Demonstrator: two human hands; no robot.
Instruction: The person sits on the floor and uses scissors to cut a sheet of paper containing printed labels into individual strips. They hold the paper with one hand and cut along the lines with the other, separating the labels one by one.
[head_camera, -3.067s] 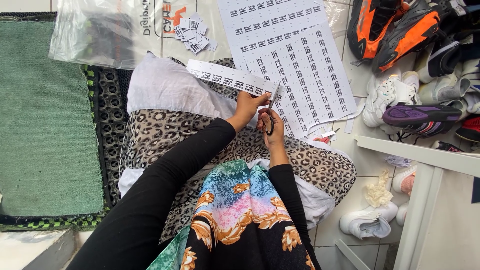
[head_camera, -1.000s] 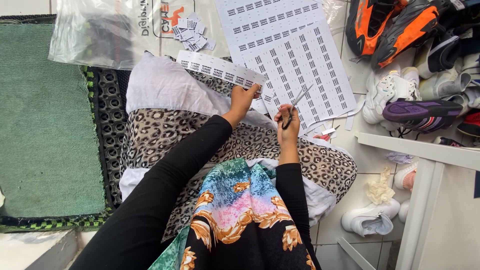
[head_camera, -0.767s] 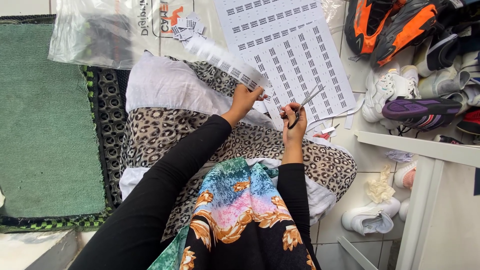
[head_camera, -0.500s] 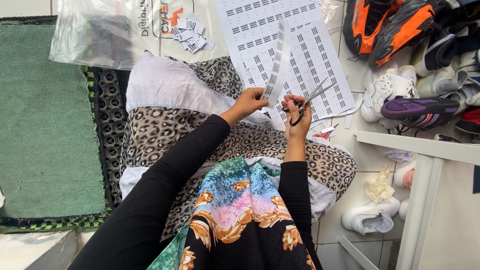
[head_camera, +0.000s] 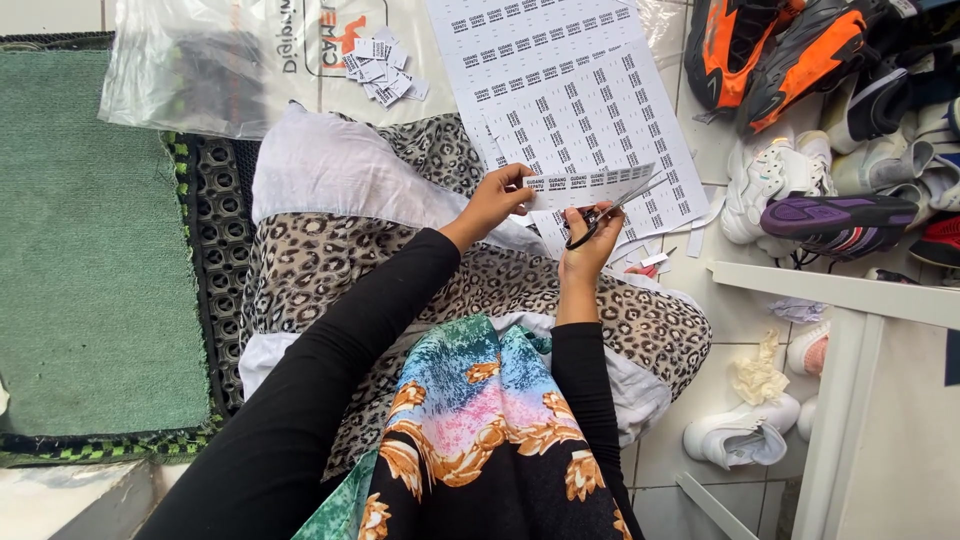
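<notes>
While the left hand (head_camera: 497, 197) pinches one end of a paper strip (head_camera: 588, 186), the right hand (head_camera: 585, 250) is closed around the handles of the scissors (head_camera: 601, 213). The hands are near each other but do not touch. The strip is held flat in the air, out over the person's lap, with a row of small printed labels on it. The scissors' blades point up and to the right, right at the bottom edge of the strip; it is too small to tell if they are open. Both arms are in black sleeves.

Under the hands lies a big sheet (head_camera: 575, 105) full of the same little labels, spread on the floor. A second sheet lies partly under it, higher up. A small pile of cut labels (head_camera: 383, 72) sits on a clear plastic bag (head_camera: 200, 60) at the top left. A few paper scraps (head_camera: 650, 262) lie on the tiles near the right hand.

The person sits with a spotted cloth (head_camera: 330, 260) over the legs and a bright flowery cloth closer in. A green mat (head_camera: 95, 240) lies to the left. Many shoes (head_camera: 820, 120) are heaped at the right, orange, white and purple. A white frame (head_camera: 850, 310) stands below them.
</notes>
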